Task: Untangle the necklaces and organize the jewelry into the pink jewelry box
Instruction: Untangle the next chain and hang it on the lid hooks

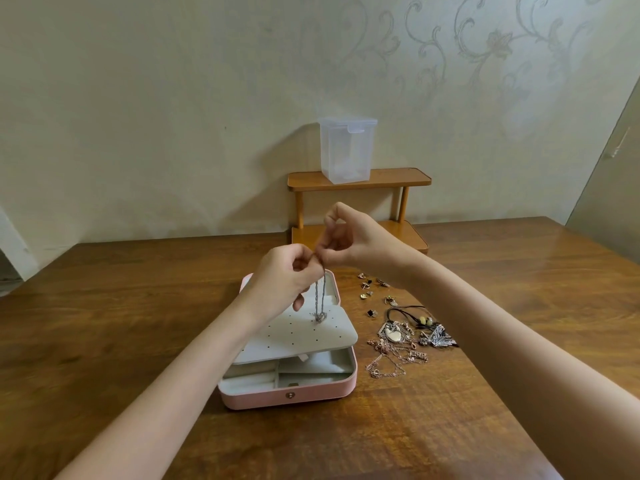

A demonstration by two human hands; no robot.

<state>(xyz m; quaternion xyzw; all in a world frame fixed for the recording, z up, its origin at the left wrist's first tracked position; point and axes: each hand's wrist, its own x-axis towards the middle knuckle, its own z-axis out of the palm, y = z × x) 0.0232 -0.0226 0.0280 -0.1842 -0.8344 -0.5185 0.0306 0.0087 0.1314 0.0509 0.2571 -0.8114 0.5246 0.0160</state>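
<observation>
Silver necklace point(320, 299): one, pinched by left hand point(282, 282) and right hand point(349, 242) above one pink jewelry box point(291, 393).

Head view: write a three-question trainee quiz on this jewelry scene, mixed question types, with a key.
1. True or false: the silver chain hangs from both hands over the perforated grey tray of the pink jewelry box.
2. Where does the tangled jewelry pile lie? A) inside the box B) on the table, on the box's right C) on the wooden shelf
3. Fill in: the clear plastic container stands on the shelf's ___ tier.

Key:
1. True: the left hand and right hand each pinch its upper end.
2. B
3. top
</observation>
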